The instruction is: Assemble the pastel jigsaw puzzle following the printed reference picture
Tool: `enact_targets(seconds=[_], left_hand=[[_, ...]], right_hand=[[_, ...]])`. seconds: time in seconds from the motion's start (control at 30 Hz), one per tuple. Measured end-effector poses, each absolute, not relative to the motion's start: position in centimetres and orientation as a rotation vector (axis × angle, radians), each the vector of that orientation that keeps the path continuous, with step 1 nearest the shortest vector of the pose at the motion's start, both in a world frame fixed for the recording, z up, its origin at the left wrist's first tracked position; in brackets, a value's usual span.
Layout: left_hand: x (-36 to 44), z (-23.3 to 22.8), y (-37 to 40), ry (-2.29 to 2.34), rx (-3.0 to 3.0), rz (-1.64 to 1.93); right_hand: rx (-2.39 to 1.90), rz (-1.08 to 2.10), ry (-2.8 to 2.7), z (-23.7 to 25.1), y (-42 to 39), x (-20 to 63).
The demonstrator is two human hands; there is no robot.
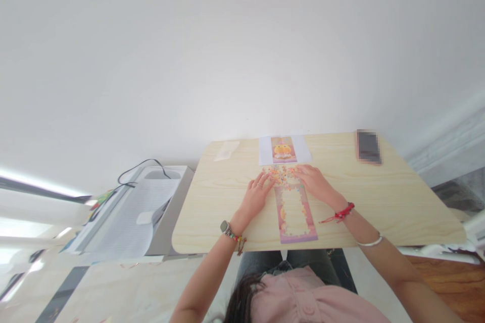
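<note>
A loose pile of small jigsaw puzzle pieces lies on the wooden table between my two hands. My left hand is at the left side of the pile, palm down, fingers stretched out and touching pieces. On the pile's right side my right hand lies flat, its fingertips at the edge pieces. Both hands look open, though small pieces under the fingers would be hidden. Nearer to me is a puzzle border, a rectangular frame with pink and purple edges whose middle shows bare tabletop.
Behind the pile, a picture of a yellow-orange figure lies on a white sheet. A clear plastic wrapper is at the back left, and a blurred dark phone-like object at the back right. Papers cover a white cabinet on the left.
</note>
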State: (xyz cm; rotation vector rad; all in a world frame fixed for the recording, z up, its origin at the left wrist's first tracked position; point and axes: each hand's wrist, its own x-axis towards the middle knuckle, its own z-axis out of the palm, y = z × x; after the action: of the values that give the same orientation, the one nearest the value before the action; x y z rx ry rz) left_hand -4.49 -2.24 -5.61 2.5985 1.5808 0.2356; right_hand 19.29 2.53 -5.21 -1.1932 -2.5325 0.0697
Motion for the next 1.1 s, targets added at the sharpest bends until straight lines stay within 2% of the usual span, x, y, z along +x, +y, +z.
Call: enact_targets(seconds=[0.77, 1.1], left_hand=[[-2.5, -6.0, -5.0, 1.612, 2.518, 0.331], [-0.6, -4.5, 0.0, 1.407, 2.646, 0.387]], right_hand=[[-1.216, 0.233, -2.549, -4.0, 3.8, 17.5], [-1.197, 0.326, -2.29, -4.3, 2.1, 19.7]])
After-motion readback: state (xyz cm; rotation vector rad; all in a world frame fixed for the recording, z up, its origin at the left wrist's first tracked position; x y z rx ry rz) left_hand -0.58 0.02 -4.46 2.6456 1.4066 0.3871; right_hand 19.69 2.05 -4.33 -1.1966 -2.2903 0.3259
